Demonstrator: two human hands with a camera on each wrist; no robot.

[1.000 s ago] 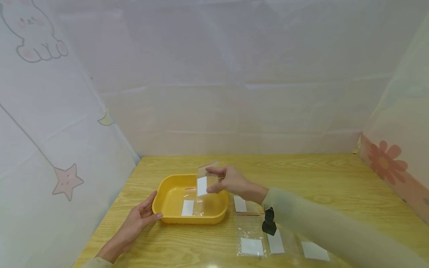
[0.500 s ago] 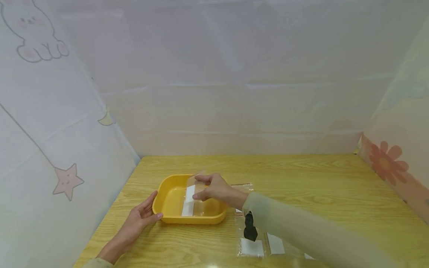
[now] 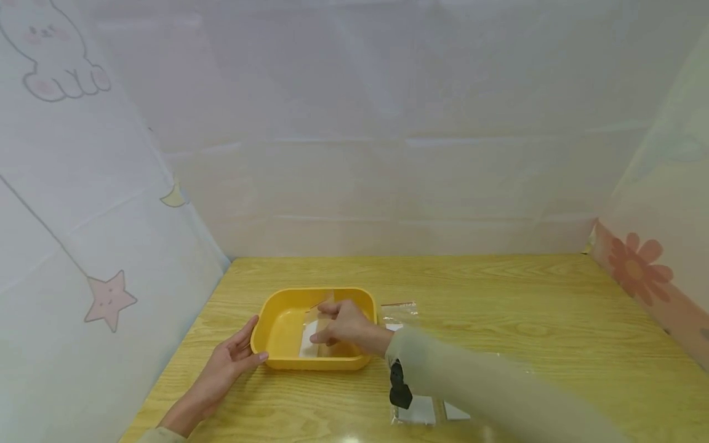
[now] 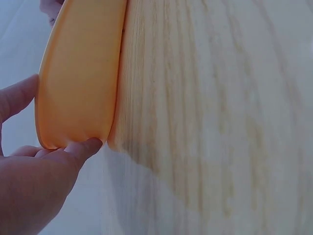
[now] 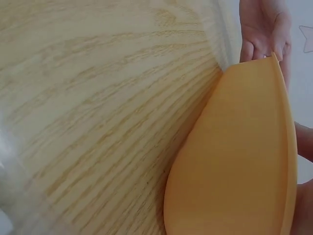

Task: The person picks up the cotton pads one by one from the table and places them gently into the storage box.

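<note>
A yellow plastic tray [image 3: 317, 364] with rounded corners stands on the wooden table. My left hand [image 3: 228, 360] grips its left end, thumb on the near corner of the rim and fingers along the outer side. In the left wrist view those fingers press against the tray wall [image 4: 80, 78]. My right hand [image 3: 344, 322] reaches down inside the tray, pinching a clear zip bag [image 3: 312, 328] with a white card in it. Under that bag lies another one, mostly covered. From the right wrist, the tray's outer wall [image 5: 234, 147] hides most of the right hand.
Right of the tray lie several more clear zip bags with white cards: one with a red seal [image 3: 400, 312], another [image 3: 416, 411] nearer the front edge, partly under my right forearm. Patterned cloth walls [image 3: 388, 184] border the table [image 3: 498, 289] at back and sides.
My right hand has moved left and down with its zip bag, from above the tray's right part to low inside it, over the other bag. The left hand keeps its place.
</note>
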